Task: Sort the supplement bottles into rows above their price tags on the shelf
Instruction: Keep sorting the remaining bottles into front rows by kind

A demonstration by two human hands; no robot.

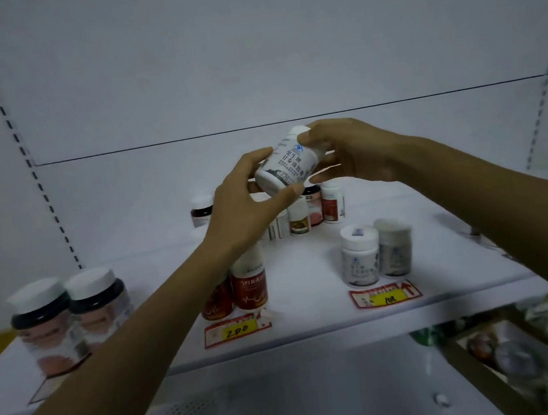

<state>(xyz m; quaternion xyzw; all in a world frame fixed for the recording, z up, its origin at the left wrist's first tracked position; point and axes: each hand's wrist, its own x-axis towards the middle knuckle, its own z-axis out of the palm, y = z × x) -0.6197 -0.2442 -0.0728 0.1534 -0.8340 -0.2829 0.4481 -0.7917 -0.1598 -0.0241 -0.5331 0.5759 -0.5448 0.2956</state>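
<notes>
Glossy white plastic bottle [284, 166], matt white shelf [313, 316], paper price tags [237, 329]

The middle price tag [237, 330] carries a handwritten "200" on its yellow field; the small print on its white part is too blurred to read. The right price tag [385, 294] carries a handwritten "108" on yellow, with a red upward arrow [409, 288] at its right end. The raised bottle [283, 166] bears two lines of dark Chinese characters under a blue emblem; the smaller lines beneath cannot be made out. The red bottle [250, 287] above the "200" shows a row of white Chinese characters and a white pulse line. The left price tag [46, 388] cannot be read.
</notes>
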